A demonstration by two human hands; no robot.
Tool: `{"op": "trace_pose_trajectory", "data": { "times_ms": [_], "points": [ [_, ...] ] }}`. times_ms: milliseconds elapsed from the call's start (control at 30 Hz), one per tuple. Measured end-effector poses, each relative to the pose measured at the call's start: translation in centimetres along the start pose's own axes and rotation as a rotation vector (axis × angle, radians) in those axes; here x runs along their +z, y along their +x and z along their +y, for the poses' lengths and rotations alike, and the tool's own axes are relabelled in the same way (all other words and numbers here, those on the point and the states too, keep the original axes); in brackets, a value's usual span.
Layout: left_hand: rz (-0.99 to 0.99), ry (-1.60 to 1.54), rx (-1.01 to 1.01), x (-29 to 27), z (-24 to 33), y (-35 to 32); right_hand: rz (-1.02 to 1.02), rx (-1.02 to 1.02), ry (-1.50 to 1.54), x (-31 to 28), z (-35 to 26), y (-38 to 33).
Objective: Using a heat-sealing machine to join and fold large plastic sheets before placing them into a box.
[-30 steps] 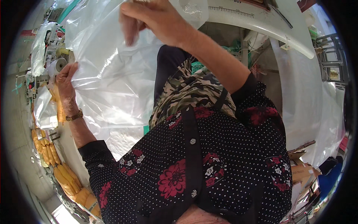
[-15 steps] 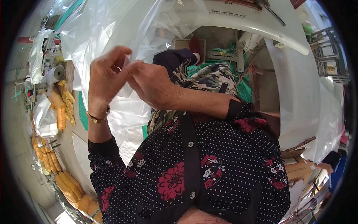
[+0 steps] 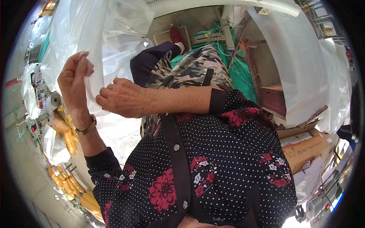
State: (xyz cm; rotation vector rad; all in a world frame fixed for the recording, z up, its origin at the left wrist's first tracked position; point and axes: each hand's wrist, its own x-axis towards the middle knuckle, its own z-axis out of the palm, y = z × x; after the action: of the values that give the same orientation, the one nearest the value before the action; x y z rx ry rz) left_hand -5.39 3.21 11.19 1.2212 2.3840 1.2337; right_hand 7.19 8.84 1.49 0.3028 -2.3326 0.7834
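A large clear plastic sheet hangs at the upper left and drapes down in folds toward my lap. My left hand, with a gold-coloured watch on its wrist, is raised in front of it, fingers pinched on the sheet's thin edge. Lower and to the right, my right hand has its fingers curled closed on the same sheet. A narrow strip of the film runs between the two hands. The fingertips partly hide where each hand grips the film.
A white machine bed crosses the top, with a red shoe on a pedal below. Another plastic sheet hangs at right above a cardboard box. Yellow bundles and a film roll lie left.
My hands were close together and have moved apart, both shifting left in the picture. The right hand is now lower than the left. The whole view has shifted too.
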Motion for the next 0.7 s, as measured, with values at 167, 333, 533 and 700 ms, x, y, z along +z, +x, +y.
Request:
{"op": "trace_pose_trajectory", "data": {
  "times_ms": [167,333,533,700],
  "points": [
    [0.072,-0.309,-0.087,0.7,-0.7,0.1,0.033,-0.001,0.068,-0.1,0.5,-0.8],
    [0.184,-0.211,-0.121,1.9,0.2,0.9,0.059,0.010,0.134,-0.6,0.3,-1.1],
    [0.230,-0.079,-0.085,1.6,-0.6,1.4,0.738,0.049,0.073,-3.2,5.2,-2.2],
    [0.238,0.240,0.111,1.3,-1.4,1.8,1.014,0.686,0.283,-4.6,8.5,-3.0]
  ]
}}
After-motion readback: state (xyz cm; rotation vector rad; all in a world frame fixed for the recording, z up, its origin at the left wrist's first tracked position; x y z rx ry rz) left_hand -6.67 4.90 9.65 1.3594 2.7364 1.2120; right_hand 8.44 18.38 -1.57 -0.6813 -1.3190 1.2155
